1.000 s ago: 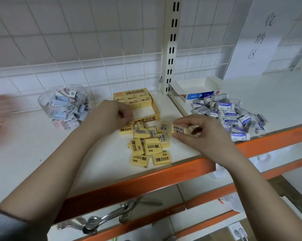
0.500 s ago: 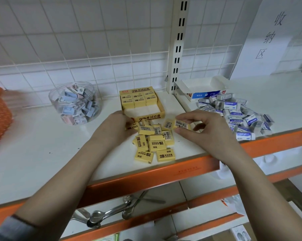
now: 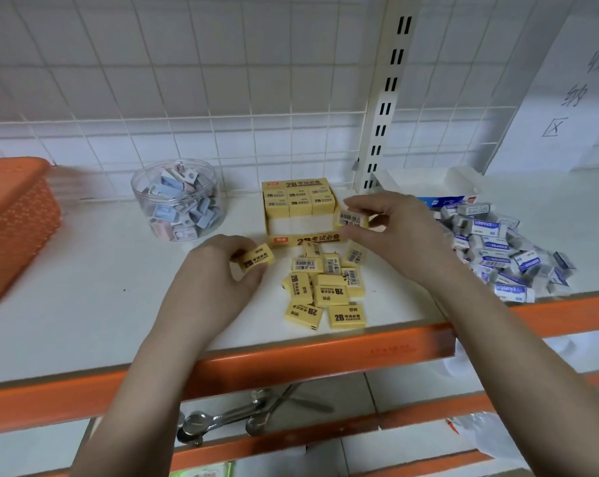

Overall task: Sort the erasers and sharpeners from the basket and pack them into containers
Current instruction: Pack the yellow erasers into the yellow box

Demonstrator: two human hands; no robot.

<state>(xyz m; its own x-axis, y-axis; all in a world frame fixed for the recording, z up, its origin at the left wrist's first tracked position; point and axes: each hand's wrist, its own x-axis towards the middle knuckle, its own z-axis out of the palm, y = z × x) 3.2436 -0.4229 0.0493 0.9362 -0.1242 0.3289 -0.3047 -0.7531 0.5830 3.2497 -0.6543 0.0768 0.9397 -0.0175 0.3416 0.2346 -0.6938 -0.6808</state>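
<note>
Take the open yellow cardboard eraser box [image 3: 305,239] as the landmark. Nearest the person, in front of the box, lies a loose heap of yellow paper-wrapped 2B erasers [image 3: 325,290], some label up, some barcode up, the closest two near the orange metal shelf edge [image 3: 291,366]. A careless sweep of a wrist across that heap could push those front erasers over the lip and down among the metal spoons [image 3: 222,425] on the lower shelf.

Just left of the box's front wall, the left hand [image 3: 219,270] pinches one yellow eraser [image 3: 256,258] between thumb and curled fingers, tilted, label showing. At the box's right front corner, the right hand [image 3: 394,232] holds a second yellow eraser [image 3: 351,219] barcode up, thumb below and fingertips above. Both grips look narrow and sit on the eraser ends, so either piece could slip or twist out as it goes in.

Inside the box, a back row of packed erasers [image 3: 300,199] stands tight, with bare floor in front of it. An eraser set down crooked there would likely jam the row or leave too little room for the rest. The front wall is low and looks flimsy, so pressing on it could tip or slide the box.

Right of the box, the pile of white-and-blue sleeved erasers [image 3: 504,249] spreads towards the yellow heap, so the two kinds could mix. Left of the box stand the clear round plastic tub of sharpeners [image 3: 177,201] and, further left, the orange plastic basket [image 3: 12,218].
</note>
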